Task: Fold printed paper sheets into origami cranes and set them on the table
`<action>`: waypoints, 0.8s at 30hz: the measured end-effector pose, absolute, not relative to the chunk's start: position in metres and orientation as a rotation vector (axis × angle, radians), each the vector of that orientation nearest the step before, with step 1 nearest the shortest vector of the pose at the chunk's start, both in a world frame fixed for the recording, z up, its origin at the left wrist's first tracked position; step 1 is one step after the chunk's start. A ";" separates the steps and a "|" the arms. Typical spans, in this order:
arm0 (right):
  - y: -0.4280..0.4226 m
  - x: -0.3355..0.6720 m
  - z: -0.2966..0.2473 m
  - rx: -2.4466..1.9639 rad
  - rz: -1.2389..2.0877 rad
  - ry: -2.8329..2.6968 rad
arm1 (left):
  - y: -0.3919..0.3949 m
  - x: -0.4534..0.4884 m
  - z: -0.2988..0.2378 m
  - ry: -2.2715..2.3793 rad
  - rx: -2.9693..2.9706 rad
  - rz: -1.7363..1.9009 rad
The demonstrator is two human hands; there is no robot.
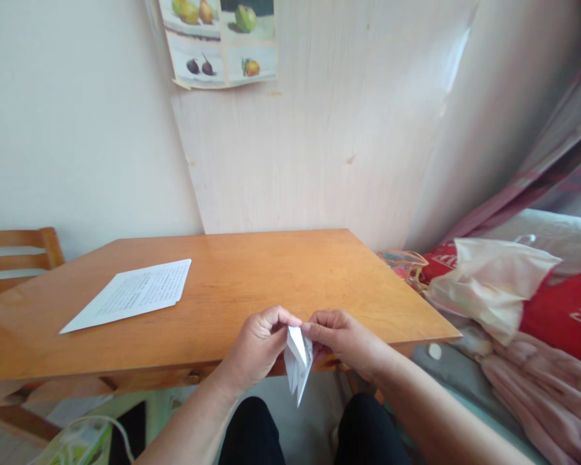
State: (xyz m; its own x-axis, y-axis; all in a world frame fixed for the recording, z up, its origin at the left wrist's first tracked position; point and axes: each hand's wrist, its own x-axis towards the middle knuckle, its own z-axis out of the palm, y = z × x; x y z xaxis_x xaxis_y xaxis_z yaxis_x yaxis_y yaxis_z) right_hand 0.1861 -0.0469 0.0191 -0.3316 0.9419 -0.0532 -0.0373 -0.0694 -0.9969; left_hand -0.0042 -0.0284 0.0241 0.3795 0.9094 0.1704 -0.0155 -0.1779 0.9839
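A small folded white paper (298, 365) with a pointed lower tip hangs just in front of the near edge of the wooden table (252, 284), above my lap. My left hand (259, 345) pinches its top from the left with curled fingers. My right hand (341, 339) pinches the same top edge from the right. Both hands touch at the paper's upper corner.
A printed white sheet (133, 294) lies on the table's left part. A wooden chair (14, 258) stands at the far left. A plastic bag (489, 278) and pink and red bedding (552, 368) lie to the right. A fruit poster (220, 42) hangs on the wall.
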 end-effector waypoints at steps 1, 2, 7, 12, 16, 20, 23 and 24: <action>-0.048 0.186 0.018 -1.039 1.517 -1.382 | -0.029 -0.004 0.024 0.844 1.517 1.036; -0.049 0.185 0.017 -1.040 1.509 -1.379 | -0.030 -0.004 0.024 0.848 1.520 1.039; -0.054 0.182 0.016 -1.064 1.403 -1.426 | -0.030 -0.007 0.019 0.866 1.554 0.998; -0.056 0.183 0.017 -1.120 1.308 -1.475 | -0.031 -0.012 0.020 0.883 1.628 0.982; -0.057 0.185 0.018 -1.113 1.306 -1.514 | -0.034 -0.013 0.022 0.814 1.491 0.972; -0.058 0.185 0.018 -1.147 1.224 -1.589 | -0.039 -0.008 0.027 0.770 1.315 0.934; -0.060 0.186 0.018 -1.203 1.068 -1.696 | -0.042 -0.004 0.030 0.779 1.294 0.887; -0.061 0.187 0.018 -1.225 1.014 -1.730 | -0.043 -0.004 0.031 0.781 1.294 0.883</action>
State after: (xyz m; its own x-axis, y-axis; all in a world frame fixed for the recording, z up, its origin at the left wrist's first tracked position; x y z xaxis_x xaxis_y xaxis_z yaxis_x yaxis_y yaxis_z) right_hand 0.1869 -0.0605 0.0177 -0.2402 0.9604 0.1413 0.3464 0.2208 -0.9117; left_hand -0.0038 -0.0432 0.0312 0.4655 0.8851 0.0010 -0.1080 0.0557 0.9926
